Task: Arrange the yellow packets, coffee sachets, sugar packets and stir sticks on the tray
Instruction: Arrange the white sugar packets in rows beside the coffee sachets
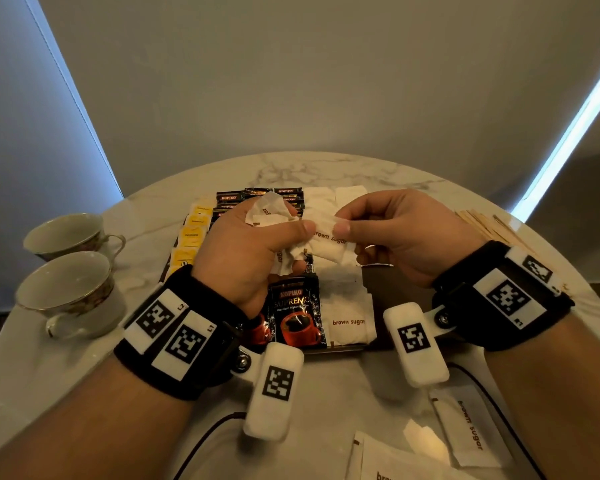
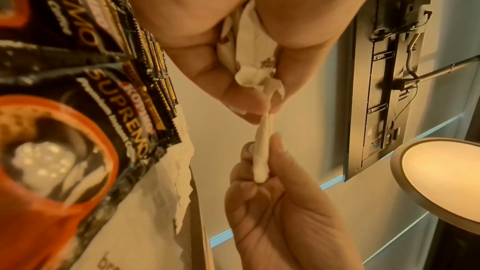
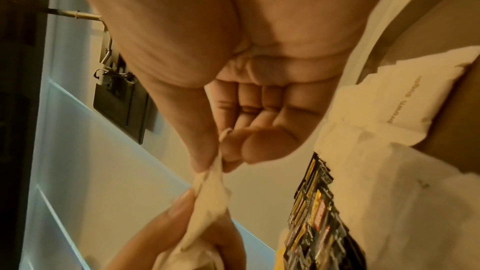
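- Left hand (image 1: 243, 251) – raised above the tray, fingers curled round a crumpled bunch of brown sugar packets (image 1: 274, 211); its thumb and forefinger also pinch one end of a single packet.
- Right hand (image 1: 395, 237) – thumb and forefinger pinch the other end of that single brown sugar packet (image 1: 329, 244), which spans the gap between the two hands above the tray; the remaining fingers are curled in.
- Tray (image 1: 381, 275) – dark, set in the middle of the round marble counter (image 1: 326, 168).
- Yellow packets (image 1: 191, 237) – laid in an overlapping column along the tray's left side.
- Kopiko coffee sachets (image 1: 297, 313) – black, in overlapping rows just right of the yellow column; the nearest one lies flat at the tray's near edge, partly under the left wrist.
- Further brown sugar packets (image 1: 349, 322) – lying flat on the tray just right of the sachets; the tray's right part is bare.
- Loose sugar packets (image 1: 468, 427) – on the counter at the near edge, off the tray.
- Wooden stir sticks (image 1: 485, 225) – in a pile on the counter right of the tray, beyond the right wrist.
- Two teacups (image 1: 66, 292) – on the counter at the left, well apart from the tray.
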`<state>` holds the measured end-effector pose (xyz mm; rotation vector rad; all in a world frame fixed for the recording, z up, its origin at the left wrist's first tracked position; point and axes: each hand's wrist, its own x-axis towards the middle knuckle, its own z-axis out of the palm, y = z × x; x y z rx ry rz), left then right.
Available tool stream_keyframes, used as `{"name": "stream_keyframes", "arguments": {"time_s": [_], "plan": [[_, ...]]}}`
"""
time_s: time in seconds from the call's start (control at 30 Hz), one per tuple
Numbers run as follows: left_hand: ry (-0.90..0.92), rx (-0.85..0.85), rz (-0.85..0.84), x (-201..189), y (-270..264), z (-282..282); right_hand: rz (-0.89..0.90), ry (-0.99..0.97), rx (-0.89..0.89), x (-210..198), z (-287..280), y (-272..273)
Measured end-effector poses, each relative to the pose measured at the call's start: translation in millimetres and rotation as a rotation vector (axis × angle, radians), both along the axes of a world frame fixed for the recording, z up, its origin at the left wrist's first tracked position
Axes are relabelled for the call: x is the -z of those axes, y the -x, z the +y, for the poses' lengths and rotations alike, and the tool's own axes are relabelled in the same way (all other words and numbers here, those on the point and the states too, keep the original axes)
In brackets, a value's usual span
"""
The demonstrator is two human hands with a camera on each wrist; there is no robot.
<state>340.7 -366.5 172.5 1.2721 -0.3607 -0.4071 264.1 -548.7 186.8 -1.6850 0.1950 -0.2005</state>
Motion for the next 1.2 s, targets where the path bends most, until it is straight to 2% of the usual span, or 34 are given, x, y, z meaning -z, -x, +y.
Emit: {"name": "stream_keyframes", "arguments": {"time_s": [0.1, 0.23, 0.37, 0.43, 0.53, 0.6, 0.83, 1.2], "plan": [[0.058, -0.023, 0.029, 0, -1, 0, 0.0, -0.067, 0.075, 0, -6, -1], [0.071, -0.039, 0.037, 1, 1, -2, 0.015, -0.184, 0.055, 2, 3, -4], [0.078, -0.046, 0.062, 1, -3, -1, 0.042, -0.184, 0.156, 2, -2, -4], [0.078, -0.06, 0.069, 1, -7, 1, 0.124, -0.156, 0.27, 7, -17, 3], [0.071, -0.069, 0.08, 3, -12, 2, 0.353, -0.113, 0.427, 18, -42, 13], [0.066, -0.062, 0.082, 4, -13, 2, 0.45, -0.121, 0.481, 22, -54, 14], [0.057, -0.063, 0.066, 1, -13, 4, 0.526, -0.071, 0.426, 21, -51, 2], [0.053, -0.08, 0.091, 0, -14, 6, 0.503, -0.023, 0.496, 18, -46, 0]]}}
